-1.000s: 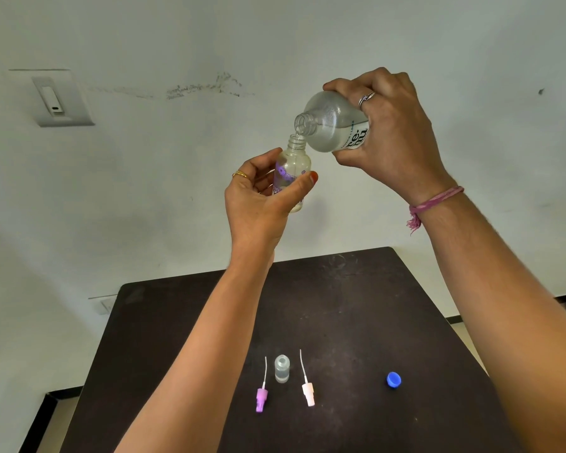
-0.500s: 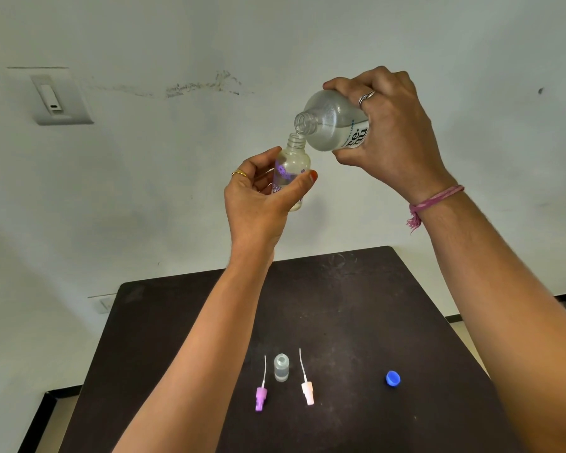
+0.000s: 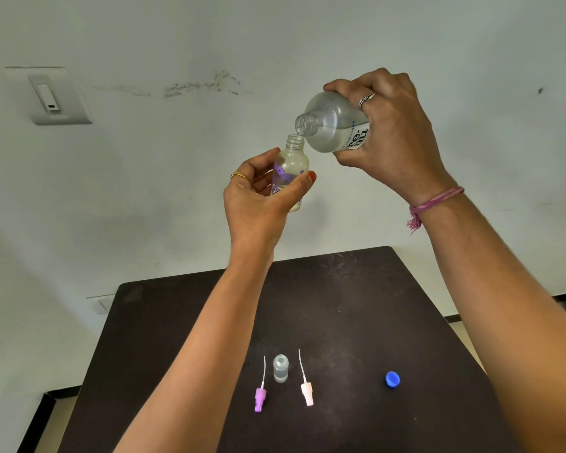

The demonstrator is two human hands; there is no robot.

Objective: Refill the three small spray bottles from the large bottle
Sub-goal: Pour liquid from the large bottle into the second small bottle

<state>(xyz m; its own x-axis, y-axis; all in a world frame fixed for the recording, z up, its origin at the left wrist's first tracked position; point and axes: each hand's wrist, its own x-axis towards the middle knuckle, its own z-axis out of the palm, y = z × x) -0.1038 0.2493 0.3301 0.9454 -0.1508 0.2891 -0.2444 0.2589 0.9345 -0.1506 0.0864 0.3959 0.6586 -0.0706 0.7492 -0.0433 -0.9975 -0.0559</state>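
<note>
A pale wall (image 3: 144,197) with a switch plate (image 3: 51,96) fills the background, and a dark counter (image 3: 356,305) lies below my view. I see the left hand (image 3: 258,204) raised above the counter, its grip clamped on a small spray bottle (image 3: 291,165) that stands upright, the open neck pointing to 12 o'clock. The right hand (image 3: 396,138) has its grip closed around the large bottle (image 3: 330,125). Its long axis is almost level, and the mouth points to about 8 o'clock, just over the small neck. The fingers cover most of the label. The base of the small bottle is hidden behind the thumb, and I cannot read its liquid level.

On the counter, a second small bottle (image 3: 280,367) stands open between a purple sprayer head (image 3: 260,398) and a white sprayer head (image 3: 307,392), both with tubes pointing to 12 o'clock. A blue cap (image 3: 392,379) lies at 3 o'clock from them.
</note>
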